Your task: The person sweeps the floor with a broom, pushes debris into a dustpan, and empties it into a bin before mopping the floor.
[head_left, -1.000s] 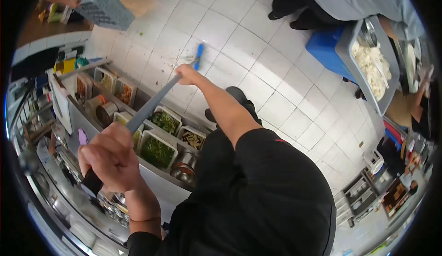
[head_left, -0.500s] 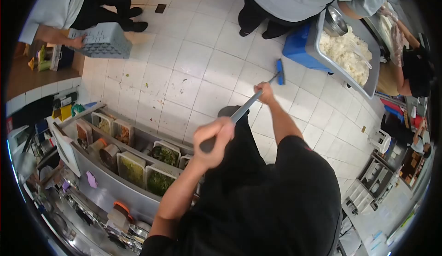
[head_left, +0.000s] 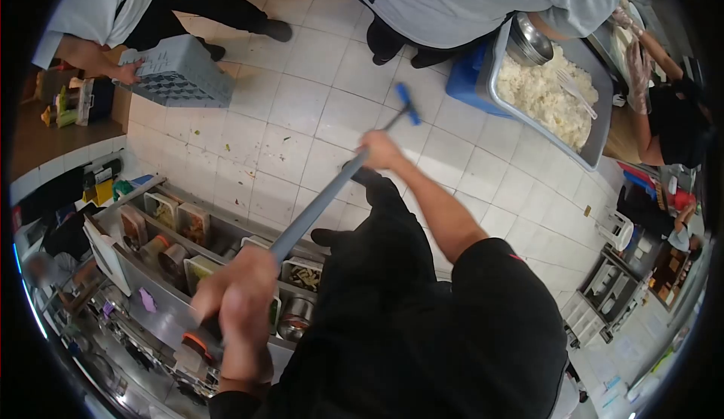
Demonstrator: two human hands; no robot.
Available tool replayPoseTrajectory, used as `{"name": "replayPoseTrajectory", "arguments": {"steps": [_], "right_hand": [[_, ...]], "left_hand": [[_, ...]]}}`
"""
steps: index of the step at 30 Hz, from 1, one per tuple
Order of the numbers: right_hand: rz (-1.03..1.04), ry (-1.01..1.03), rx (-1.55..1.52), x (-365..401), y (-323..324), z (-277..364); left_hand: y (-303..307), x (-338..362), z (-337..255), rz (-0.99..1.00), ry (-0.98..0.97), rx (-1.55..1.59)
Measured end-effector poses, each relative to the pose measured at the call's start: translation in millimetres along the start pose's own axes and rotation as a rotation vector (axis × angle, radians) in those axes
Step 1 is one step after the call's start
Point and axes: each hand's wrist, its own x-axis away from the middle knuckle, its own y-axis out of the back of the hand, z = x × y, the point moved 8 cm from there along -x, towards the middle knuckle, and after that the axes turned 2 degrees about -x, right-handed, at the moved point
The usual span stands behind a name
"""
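Left hand point(head_left: 241, 291) wrapped round pole point(head_left: 320, 206) toward near end; right hand point(head_left: 381, 150) wrapped farther along, nearer blue head point(head_left: 407, 104); long axis slants away, rightward; blue head beyond right hand, low by floor point(head_left: 298, 110), scraps point(head_left: 227, 147) well left

Long-handled tool point(head_left: 320, 206) left of tub point(head_left: 543, 132); rice point(head_left: 537, 93) inside

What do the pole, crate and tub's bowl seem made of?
Pole: matte grey, perhaps coated metal or plastic; its even colour leaves that open. Crate: probably matte plastic, given its moulded lattice sides. Bowl: likely polished steel, with bright reflections.
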Motion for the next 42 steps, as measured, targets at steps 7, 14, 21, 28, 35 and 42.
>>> {"name": "replayPoseTrajectory", "arguments": {"steps": [7,14,21,28,35,42], "right_hand": [[-0.207,0.088,0.072,-35,16,-126],[-0.051,0.228,-0.078,-14,53,2],[0.073,0.079,0.087,-24,18,-120],[0.05,0.019,0.025,-7,28,-91],[0.036,0.014,0.067,-38,41,-97],[-0.039,0.06,0.017,-42,45,-94]], "left_hand": [[-59,-31,98,0.186,0.019,-0.089],[-64,-19,-36,0.205,-0.333,0.117],[-69,-45,85,0.112,0.047,-0.044],[-61,-60,71,0.083,-0.009,0.029],[-51,-62,84,-0.058,-0.022,0.106],[-51,-61,79,-0.087,-0.068,0.086]]}}
